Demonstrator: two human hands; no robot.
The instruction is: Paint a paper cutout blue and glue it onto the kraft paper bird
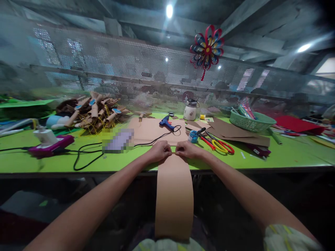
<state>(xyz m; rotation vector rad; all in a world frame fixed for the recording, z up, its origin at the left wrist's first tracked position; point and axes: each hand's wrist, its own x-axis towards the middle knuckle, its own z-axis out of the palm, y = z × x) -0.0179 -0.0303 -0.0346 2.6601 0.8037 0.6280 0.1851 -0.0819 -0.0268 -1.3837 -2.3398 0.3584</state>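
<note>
A long strip of brown kraft paper (175, 195) hangs from the table's front edge down toward my lap. At its far end my left hand (160, 151) and my right hand (187, 150) pinch the paper edge, side by side with a small gap between them. Both hands are closed, thumbs and fingertips pressed together on the edge. Just beyond them lie flat sheets of brown paper (146, 129), with a blue glue gun (166, 122) on top. Right of my right hand stand a small blue jar (193, 136) and scissors with red and yellow handles (221, 146).
On the green table (136, 162), a purple power strip (52, 146) with a black cable lies left, near a blurred flat object (119, 141). Bundled paper rolls (96, 113) sit behind. A white flask (191, 111), dark brown sheets (235, 130) and a green basket (251, 120) stand right.
</note>
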